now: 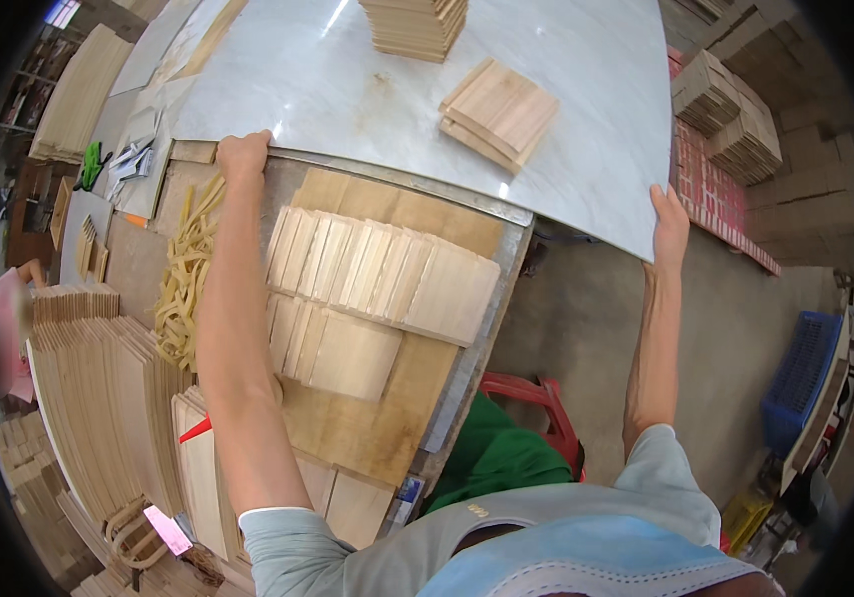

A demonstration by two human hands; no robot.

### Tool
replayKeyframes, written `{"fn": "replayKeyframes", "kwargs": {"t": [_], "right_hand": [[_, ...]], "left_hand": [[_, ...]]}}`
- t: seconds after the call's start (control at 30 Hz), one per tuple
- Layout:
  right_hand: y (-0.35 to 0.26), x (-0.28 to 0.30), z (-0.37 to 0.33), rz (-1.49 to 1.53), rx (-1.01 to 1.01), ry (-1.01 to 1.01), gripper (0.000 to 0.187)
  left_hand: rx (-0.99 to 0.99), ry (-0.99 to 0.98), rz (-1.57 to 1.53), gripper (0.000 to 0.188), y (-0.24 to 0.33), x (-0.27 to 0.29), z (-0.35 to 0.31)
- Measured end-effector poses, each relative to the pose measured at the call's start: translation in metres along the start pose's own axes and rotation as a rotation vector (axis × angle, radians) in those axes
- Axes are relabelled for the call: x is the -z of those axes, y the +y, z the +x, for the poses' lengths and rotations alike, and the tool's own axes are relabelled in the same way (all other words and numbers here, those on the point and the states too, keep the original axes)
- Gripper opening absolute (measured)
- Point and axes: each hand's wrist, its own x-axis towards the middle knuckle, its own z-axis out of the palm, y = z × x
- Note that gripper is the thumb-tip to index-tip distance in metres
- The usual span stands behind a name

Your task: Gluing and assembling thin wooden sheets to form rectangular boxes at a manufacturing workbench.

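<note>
A large white board with a grey marbled surface (347, 109) spans the far side of the workspace. My left hand (244, 156) is closed on its near edge toward the left. At the near right corner, my right hand (669, 225) grips the side edge, its thumb up and most fingers hidden under the board. Resting on the board are a small stack of wooden panels (499, 111) and a taller stack (415, 25) farther back. Between my arms, rows of overlapping thin wooden pieces (377, 269) lie on a brown sheet (417, 383).
Tan strips (188, 279) are heaped left of my left forearm, near tall stacks of panels (103, 378). A red plastic stool (546, 408) stands right of the table. Farther right are a blue crate (802, 378) and a red pallet (710, 189). Another person (9, 318) is at far left.
</note>
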Motion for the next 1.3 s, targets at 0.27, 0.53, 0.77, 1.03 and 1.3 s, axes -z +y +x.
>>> {"fn": "replayKeyframes", "kwargs": {"t": [0.27,0.53,0.77,1.03,1.3], "right_hand": [[0.004,-0.007,0.01,0.082,-0.002,-0.017,0.04],[0.013,-0.008,-0.003,-0.056,0.005,0.002,0.038],[-0.018,-0.014,-0.002,0.047,-0.038,0.062,0.037],[-0.054,-0.014,0.073,-0.391,0.328,0.217,0.051],[-0.042,-0.108,0.317,-0.869,0.494,-0.079,0.073]], "left_hand": [[0.017,0.046,0.117,0.057,0.006,0.005,-0.01],[-0.737,-0.044,0.093,0.029,0.136,-0.065,-0.011],[-0.372,-0.047,-0.005,0.027,0.072,0.021,0.018],[-0.21,0.045,0.326,0.083,-0.035,0.026,0.045],[-0.194,-0.032,0.222,0.088,-0.037,-0.003,0.023]]}}
